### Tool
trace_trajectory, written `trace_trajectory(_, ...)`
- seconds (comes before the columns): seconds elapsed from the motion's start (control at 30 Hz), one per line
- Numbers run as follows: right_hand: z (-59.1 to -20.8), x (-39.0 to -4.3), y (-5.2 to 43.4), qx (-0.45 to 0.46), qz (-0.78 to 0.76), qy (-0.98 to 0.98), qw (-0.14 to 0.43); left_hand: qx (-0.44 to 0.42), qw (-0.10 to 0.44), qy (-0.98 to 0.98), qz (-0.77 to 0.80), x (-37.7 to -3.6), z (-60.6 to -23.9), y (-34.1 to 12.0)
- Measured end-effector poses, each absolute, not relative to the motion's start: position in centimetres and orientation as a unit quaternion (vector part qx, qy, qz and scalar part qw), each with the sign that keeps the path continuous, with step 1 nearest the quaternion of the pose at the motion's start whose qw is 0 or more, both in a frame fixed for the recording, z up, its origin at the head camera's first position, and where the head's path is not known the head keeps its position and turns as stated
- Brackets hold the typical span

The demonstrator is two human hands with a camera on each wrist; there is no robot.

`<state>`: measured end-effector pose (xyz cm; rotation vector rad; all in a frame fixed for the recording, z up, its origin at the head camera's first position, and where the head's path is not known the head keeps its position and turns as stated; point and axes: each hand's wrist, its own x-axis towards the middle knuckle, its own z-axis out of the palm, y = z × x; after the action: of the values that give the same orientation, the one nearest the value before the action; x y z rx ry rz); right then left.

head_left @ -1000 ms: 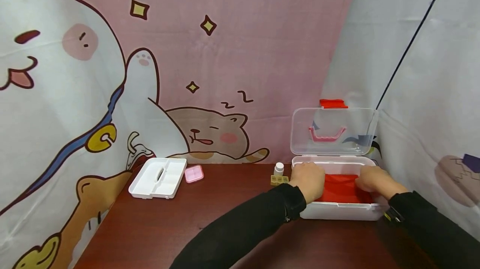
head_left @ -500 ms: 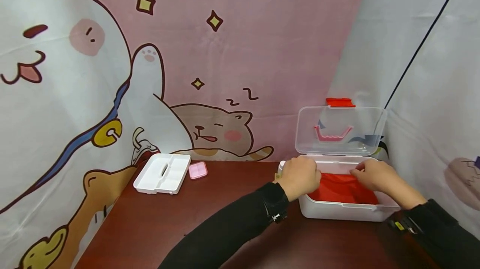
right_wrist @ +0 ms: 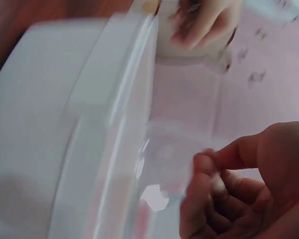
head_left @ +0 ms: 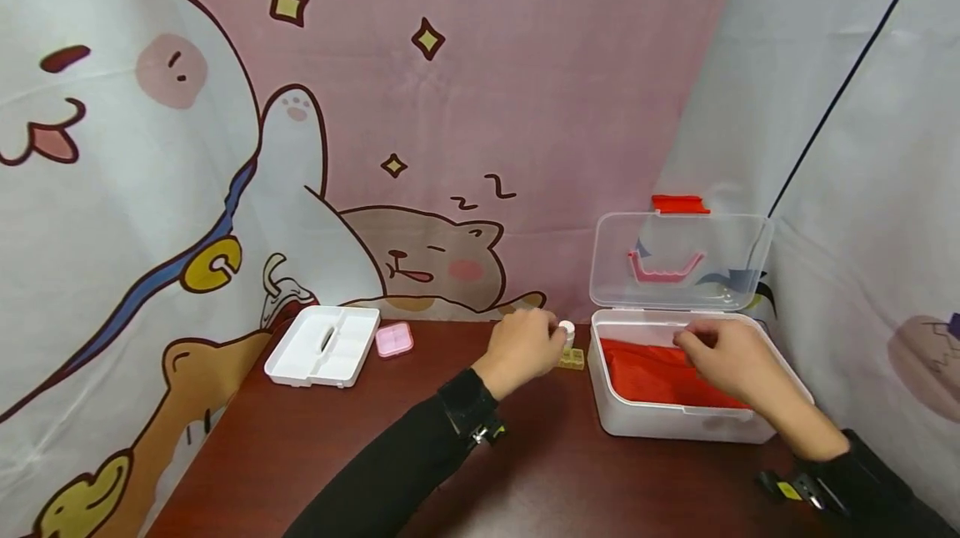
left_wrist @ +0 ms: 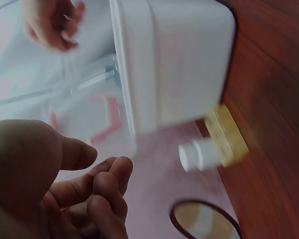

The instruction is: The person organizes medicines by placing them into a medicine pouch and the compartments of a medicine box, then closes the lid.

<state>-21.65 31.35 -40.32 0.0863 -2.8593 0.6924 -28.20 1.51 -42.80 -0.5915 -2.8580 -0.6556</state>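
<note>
A clear-lidded white plastic storage box (head_left: 660,424) stands on the right of the table, with red cloth (head_left: 652,375) laid flat inside. Over its right part hovers my right hand (head_left: 731,354), fingers loosely curled and nothing held. My left hand (head_left: 525,346) is in the air left of the box, near a small white bottle (head_left: 567,329) and a translucent yellow pill case (head_left: 572,359). In the left wrist view this hand's fingers (left_wrist: 109,186) are loosely bent with nothing between them, apart from the bottle (left_wrist: 199,154) and the yellow case (left_wrist: 226,137).
The box's lid (head_left: 682,263) stands raised at the back, with a red latch (head_left: 680,204) and a pink handle. At the far left lie a white divided tray (head_left: 352,346) and a pink pill case (head_left: 394,339). A printed cloth (head_left: 585,104) hangs behind the table.
Both hands have come out of the box and off the red cloth. The left moved left, past the box's side; the right rose above the cloth. The cloth's left end now lies higher.
</note>
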Motion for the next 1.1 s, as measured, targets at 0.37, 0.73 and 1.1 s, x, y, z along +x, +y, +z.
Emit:
trace_trajectory(0.37, -42.0, -18.2, 18.1, 0.161, 0.311, -0.935, 0.053, -0.122, 0.088, -0.933, -0.328, -31.8, -47.6, -11.5)
trace_trajectory(0.73, -47.6, -23.3, 4.8, 0.197, 0.411, -0.879, -0.137, 0.052, 0.086, -0.960, -0.261, -29.8, -47.4, -26.3)
trace_trajectory(1.1, -49.7, -28.5, -7.9, 0.113, 0.494, -0.838, -0.199, 0.149, -0.003, -0.961, -0.234, -28.5, -49.8, -36.9)
